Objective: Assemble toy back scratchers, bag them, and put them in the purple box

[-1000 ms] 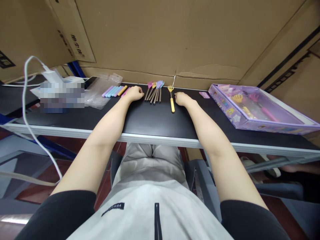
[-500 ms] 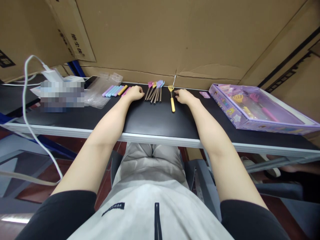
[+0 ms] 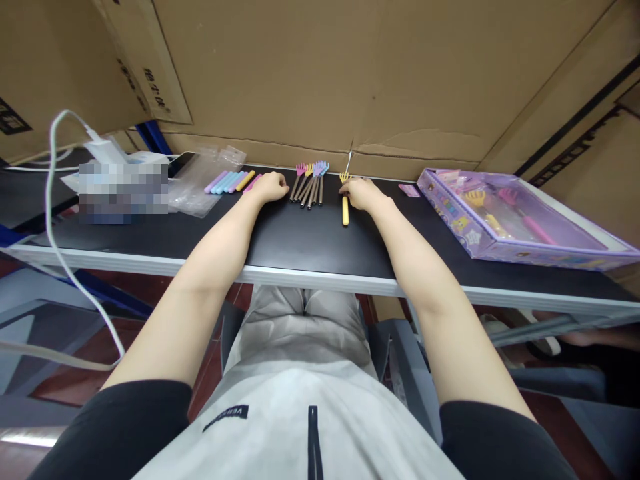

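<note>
My right hand [image 3: 364, 194] has its fingers closed on the shaft of a yellow back scratcher [image 3: 345, 212]. The scratcher's claw head shows above the fingers and its yellow handle below them, on the black desk. My left hand [image 3: 271, 187] rests on the desk with its fingers curled, and I see nothing in it. Just left of it lies a pink handle [image 3: 253, 183], partly covered by the hand. Between my hands is a bunch of back scratcher rods [image 3: 311, 189] with metal shafts and pink, yellow, purple and blue claw heads.
Purple, blue and yellow handles [image 3: 229, 182] lie in a row at left, beside clear plastic bags [image 3: 200, 190]. A white cable [image 3: 51, 180] hangs over the desk's left side. At right are a small pink card [image 3: 409, 191] and a purple display box [image 3: 475, 248]. Cardboard [image 3: 300, 80] walls the back.
My right hand has moved left from beside the yellow back scratcher and closed on its shaft. My left hand has stayed in place.
</note>
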Demonstrator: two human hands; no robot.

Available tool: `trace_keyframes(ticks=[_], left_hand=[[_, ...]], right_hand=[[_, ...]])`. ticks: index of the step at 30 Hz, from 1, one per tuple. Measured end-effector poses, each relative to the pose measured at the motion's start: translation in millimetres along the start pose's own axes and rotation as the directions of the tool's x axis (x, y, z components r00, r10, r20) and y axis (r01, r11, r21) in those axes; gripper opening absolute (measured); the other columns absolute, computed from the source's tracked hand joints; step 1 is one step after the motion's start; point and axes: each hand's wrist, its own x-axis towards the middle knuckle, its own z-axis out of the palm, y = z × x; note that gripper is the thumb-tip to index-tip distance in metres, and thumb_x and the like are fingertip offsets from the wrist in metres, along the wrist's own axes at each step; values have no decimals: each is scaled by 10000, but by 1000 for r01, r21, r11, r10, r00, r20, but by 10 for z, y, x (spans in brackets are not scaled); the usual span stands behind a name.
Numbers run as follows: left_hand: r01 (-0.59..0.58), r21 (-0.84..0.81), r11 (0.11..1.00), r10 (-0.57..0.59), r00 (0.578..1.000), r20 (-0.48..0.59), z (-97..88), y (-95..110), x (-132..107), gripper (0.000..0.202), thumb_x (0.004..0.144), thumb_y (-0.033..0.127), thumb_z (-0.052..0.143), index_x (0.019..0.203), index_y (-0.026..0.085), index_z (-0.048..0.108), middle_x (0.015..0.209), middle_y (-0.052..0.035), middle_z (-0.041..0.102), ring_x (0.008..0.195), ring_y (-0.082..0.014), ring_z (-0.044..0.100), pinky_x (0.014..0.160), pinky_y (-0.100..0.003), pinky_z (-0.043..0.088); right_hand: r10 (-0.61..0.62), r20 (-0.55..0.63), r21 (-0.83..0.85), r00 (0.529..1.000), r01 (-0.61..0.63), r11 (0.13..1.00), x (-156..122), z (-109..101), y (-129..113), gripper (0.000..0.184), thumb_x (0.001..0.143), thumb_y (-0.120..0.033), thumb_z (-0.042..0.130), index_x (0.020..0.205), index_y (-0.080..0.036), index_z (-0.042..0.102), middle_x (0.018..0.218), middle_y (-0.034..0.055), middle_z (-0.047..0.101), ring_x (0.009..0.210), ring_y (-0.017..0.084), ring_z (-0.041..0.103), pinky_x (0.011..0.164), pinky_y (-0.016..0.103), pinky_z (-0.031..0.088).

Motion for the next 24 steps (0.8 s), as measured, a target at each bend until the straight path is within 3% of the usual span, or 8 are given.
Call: trace_keyframes(ticks=[5, 13, 19, 22, 24], left_hand=[[-7, 24, 1000, 7, 1000, 26, -24, 24, -26, 339, 957, 244, 557, 1192, 145, 781, 1261, -178, 791, 1197, -329, 731, 989, -355, 549], [6, -1, 1000, -6, 1000, 1, -13, 38, -27, 321, 920, 245, 588, 1153, 176, 798, 1252, -163, 794, 1191, -338, 720, 1027, -386, 552], [-23, -102, 995, -4, 967, -253, -47, 148, -40, 362, 1035, 290, 477, 1243, 148, 738, 1291, -181, 751, 1265, -319, 670, 1123, -405, 486], [-163, -187, 969, 86, 928, -361, -90, 240, -67, 358, 1089, 365, 453, 1275, 182, 698, 1292, -149, 739, 1278, -292, 645, 1136, -387, 457], [-259, -177, 949, 181, 913, -366, -105, 320, -108, 365, 1099, 396, 447, 1256, 181, 696, 1282, -148, 736, 1295, -300, 628, 1156, -407, 434]], right_hand=[[-32, 29, -100, 999, 34, 994, -65, -105, -112, 432, 960, 28, 468, 1268, -108, 739, 1347, 186, 729, 1318, 316, 661, 1104, 434, 457], [31, -20, -23, 999, -31, 999, -93, -144, -44, 418, 972, 31, 459, 1298, -124, 670, 1310, 200, 734, 1209, 305, 694, 914, 344, 481], [41, -209, 137, 977, -13, 991, -99, -162, 28, 379, 1026, -99, 447, 1332, -155, 664, 1306, 173, 742, 1209, 318, 671, 974, 378, 479], [11, -248, 148, 969, 27, 989, -89, -188, -30, 367, 1032, -147, 450, 1316, -164, 682, 1317, 164, 743, 1225, 329, 656, 1001, 398, 459], [-7, -254, 136, 967, 43, 990, -78, -208, -100, 378, 1035, -150, 437, 1317, -155, 689, 1332, 173, 736, 1236, 334, 649, 1016, 411, 440]])
